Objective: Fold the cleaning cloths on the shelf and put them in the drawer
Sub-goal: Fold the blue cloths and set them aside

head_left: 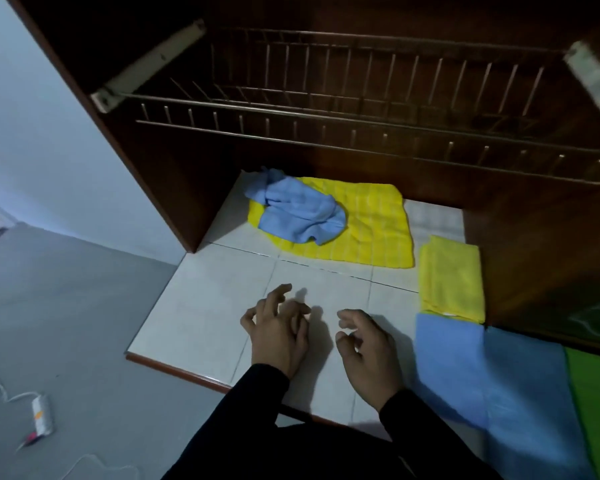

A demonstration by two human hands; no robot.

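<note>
A crumpled light-blue cloth [298, 213] lies on a flat yellow checked cloth [371, 230] at the back of the white tiled shelf [201, 306]. At the right, a folded yellow cloth [451, 278] sits behind a folded blue cloth [451, 365]. My left hand [278, 334] and right hand [368, 348] hover over the bare front tiles, fingers loosely curled, holding nothing. Both hands are well short of the crumpled cloth. No drawer is visible.
A wire dish rack [361, 109] hangs above the shelf inside the dark wooden cabinet [153, 161]. A larger blue cloth [530, 393] and a green one [596, 403] lie at the right edge. On the grey floor at left rest a small silver object [42, 415] and white cord.
</note>
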